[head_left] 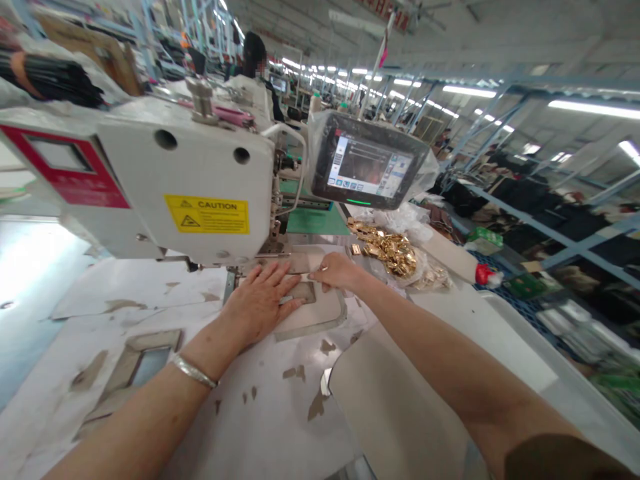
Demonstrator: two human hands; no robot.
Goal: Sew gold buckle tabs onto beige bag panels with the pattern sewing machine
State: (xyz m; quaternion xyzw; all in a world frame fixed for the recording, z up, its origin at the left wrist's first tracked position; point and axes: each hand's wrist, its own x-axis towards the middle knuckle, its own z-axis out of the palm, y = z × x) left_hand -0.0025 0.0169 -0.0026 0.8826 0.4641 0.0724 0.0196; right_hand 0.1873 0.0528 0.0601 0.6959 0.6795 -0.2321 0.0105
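My left hand [263, 297] lies flat, fingers stretched out, on a beige template plate [320, 313] under the head of a white sewing machine [185, 180]. A silver bangle sits on that wrist. My right hand [336, 271] is closed in a pinch at the plate's far edge, beside a small grey piece [303, 292] set in the plate. What the pinch holds is too small to make out. The needle area is just behind both hands.
A touch-screen panel [367, 167] wrapped in plastic hangs right of the machine. A heap of gold metal fittings [387, 250] lies in a plastic bag behind my right hand. A large beige sheet [395, 407] lies near right. Another person stands far behind.
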